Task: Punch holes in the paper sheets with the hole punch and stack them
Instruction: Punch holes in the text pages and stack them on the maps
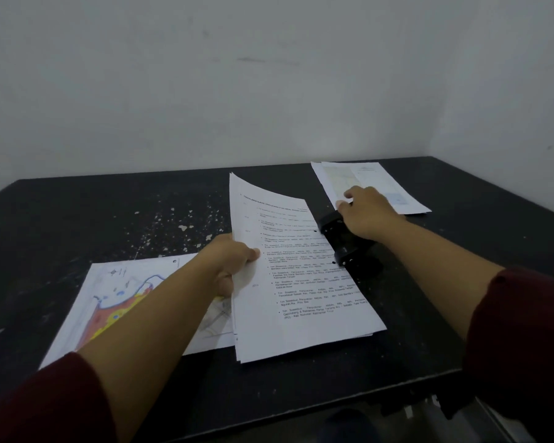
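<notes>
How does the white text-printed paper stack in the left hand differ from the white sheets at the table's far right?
The text-printed stack is gripped by the left hand, its far end curling up; the far-right sheets lie flat. The stack shows bulleted text and two punched holes; the far sheets show a pale map. Both rest on the black table.
</notes>
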